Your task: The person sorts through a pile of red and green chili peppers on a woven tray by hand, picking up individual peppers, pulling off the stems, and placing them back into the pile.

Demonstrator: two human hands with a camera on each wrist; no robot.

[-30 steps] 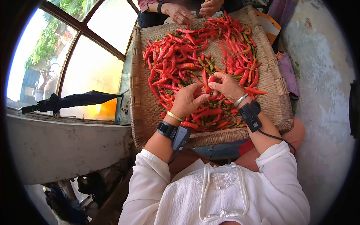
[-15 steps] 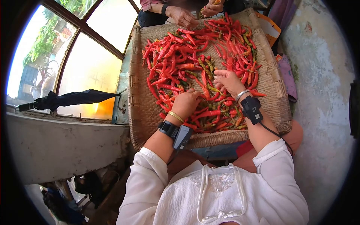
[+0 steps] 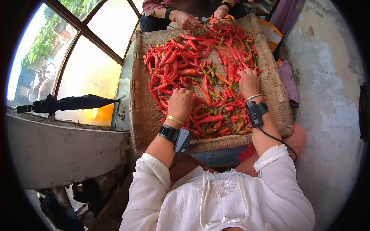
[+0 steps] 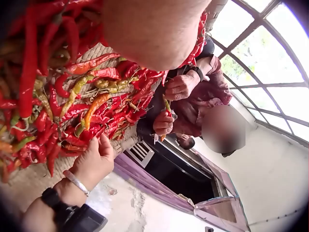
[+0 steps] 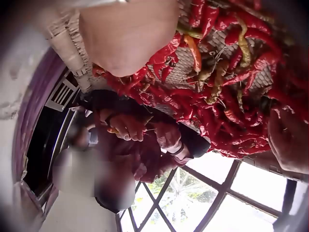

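Red chili peppers (image 3: 169, 57), a few of them green or orange, lie in heaps on a shallow woven tray (image 3: 144, 133). My left hand (image 3: 181, 102) is low over the near left part of the heap, its back toward the head camera and its fingertips hidden. Farther right, my right hand (image 3: 249, 81) reaches down to the chilis on the right side. In the left wrist view the fingertips of the right hand (image 4: 94, 159) are bent close together right at red chilis. Whether they pinch one, I cannot tell.
Across the tray another person's hands (image 3: 185, 20) hold chilis (image 3: 227, 18) over the far edge. A folded dark umbrella (image 3: 77, 104) lies on the window ledge at left. A plastered wall (image 3: 327, 77) stands at right, with purple cloth (image 3: 287, 82) beside the tray.
My hands were together at a red chili in the middle. They have moved apart, the right one to the right-hand chilis, the left one slightly left. The other person's hands shifted too.
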